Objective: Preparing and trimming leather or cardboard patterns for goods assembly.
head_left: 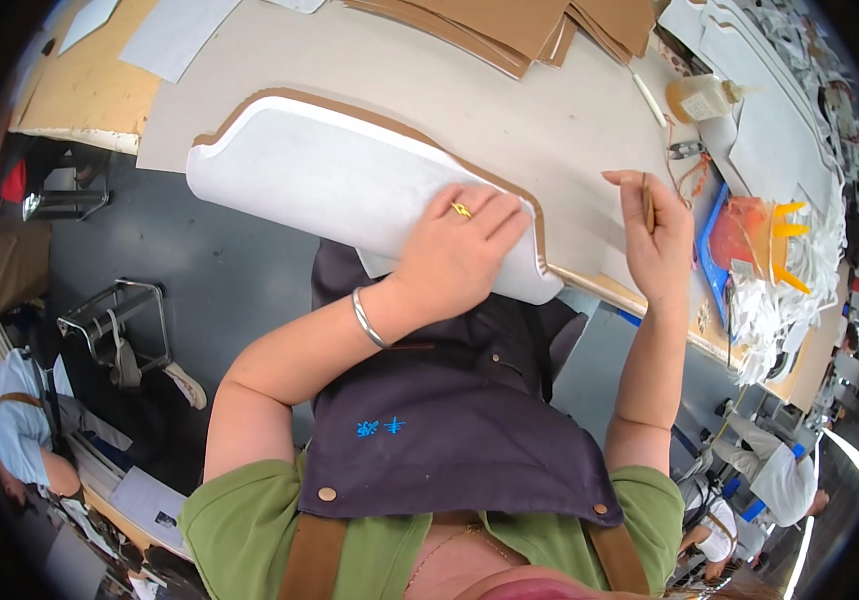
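The white, brown-edged panel [299, 170] overhangs the bench [564, 135]; it looks light and bendy, best steadied on its white face, where the left hand [461, 250] lies, thumb hidden, grip unclear. The right hand [661, 240] pinches a slim brown stick [647, 205].

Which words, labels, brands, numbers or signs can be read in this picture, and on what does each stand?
Dark apron, on the bib: two bright blue characters, upside down in this view; clear, but not copied out here.
Translucent bottle, upper right: a pale label, its print too small and blurred to read.
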Tool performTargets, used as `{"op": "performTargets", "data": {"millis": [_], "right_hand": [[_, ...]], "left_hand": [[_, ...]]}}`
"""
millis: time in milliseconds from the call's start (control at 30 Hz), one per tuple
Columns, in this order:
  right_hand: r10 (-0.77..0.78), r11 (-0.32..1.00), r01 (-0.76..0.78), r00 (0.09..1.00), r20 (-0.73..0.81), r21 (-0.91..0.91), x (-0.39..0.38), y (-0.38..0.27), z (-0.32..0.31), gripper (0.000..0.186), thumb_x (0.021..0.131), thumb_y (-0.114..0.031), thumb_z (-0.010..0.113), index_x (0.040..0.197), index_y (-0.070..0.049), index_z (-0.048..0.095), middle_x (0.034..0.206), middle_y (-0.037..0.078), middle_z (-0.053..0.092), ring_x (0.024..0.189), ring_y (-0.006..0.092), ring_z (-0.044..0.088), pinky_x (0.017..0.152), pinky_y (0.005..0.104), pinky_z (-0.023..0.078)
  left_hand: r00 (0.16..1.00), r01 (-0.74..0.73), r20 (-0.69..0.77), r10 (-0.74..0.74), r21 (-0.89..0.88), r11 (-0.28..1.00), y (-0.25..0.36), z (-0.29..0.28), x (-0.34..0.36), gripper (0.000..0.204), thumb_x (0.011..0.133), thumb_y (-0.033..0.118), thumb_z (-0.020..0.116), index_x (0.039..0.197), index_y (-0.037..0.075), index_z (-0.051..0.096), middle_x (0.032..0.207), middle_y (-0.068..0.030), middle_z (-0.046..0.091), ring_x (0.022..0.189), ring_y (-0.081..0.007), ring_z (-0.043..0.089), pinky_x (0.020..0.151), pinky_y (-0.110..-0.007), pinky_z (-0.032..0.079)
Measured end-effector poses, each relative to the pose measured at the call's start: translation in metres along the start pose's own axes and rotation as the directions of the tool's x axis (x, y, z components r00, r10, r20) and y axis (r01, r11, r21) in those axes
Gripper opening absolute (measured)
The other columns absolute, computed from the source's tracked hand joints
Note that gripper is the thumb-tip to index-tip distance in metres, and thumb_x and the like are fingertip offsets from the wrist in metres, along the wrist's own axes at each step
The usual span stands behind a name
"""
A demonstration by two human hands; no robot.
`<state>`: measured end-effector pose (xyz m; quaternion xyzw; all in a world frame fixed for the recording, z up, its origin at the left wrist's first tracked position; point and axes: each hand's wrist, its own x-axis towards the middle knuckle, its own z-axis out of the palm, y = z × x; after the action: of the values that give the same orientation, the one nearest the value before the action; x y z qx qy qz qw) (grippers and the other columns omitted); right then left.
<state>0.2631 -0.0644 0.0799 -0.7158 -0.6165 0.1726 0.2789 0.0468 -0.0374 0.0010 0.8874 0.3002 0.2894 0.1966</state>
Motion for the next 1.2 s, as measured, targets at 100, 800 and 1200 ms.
{"op": "performTargets", "data": {"millis": [100,800,1200], "right_hand": [[0.042,0.998,-0.042,0.999,-0.005,0.049,0.006,0.001,0.001,0.015,0.099,-0.015,0.058,0.104,-0.004,0.067,0.076,0.011,0.063,0.066,0.0167,0.057,0.064,0.0306,0.047],[-0.584,0.590,0.775,0.604,0.542,-0.227,0.041,0.029,0.001,0.037,0.085,-0.029,0.062,0.122,-0.024,0.068,0.098,-0.005,0.060,0.090,0.0156,0.055,0.086,0.0315,0.043],[-0.793,0.408,0.908,0.406,0.455,-0.098,0.065,0.008,0.029,0.031,0.077,-0.019,0.061,0.105,-0.018,0.073,0.115,-0.014,0.065,0.102,0.0142,0.051,0.097,0.0341,0.037]], "left_hand": [[0.998,-0.056,0.036,0.058,-0.073,0.996,0.020,0.010,-0.010,0.035,0.077,0.005,0.061,0.112,0.005,0.063,0.115,-0.0059,0.060,0.109,-0.0255,0.056,0.095,-0.040,0.043],[0.997,0.079,-0.031,-0.075,0.174,0.981,0.002,-0.016,-0.021,0.043,0.074,0.000,0.062,0.115,0.009,0.067,0.117,-0.0080,0.059,0.117,-0.0283,0.052,0.101,-0.044,0.041],[0.983,0.169,0.018,-0.183,0.297,0.940,0.010,-0.021,-0.027,0.048,0.076,0.002,0.059,0.118,0.021,0.068,0.120,-0.0014,0.057,0.116,-0.0224,0.052,0.110,-0.053,0.030]]}}
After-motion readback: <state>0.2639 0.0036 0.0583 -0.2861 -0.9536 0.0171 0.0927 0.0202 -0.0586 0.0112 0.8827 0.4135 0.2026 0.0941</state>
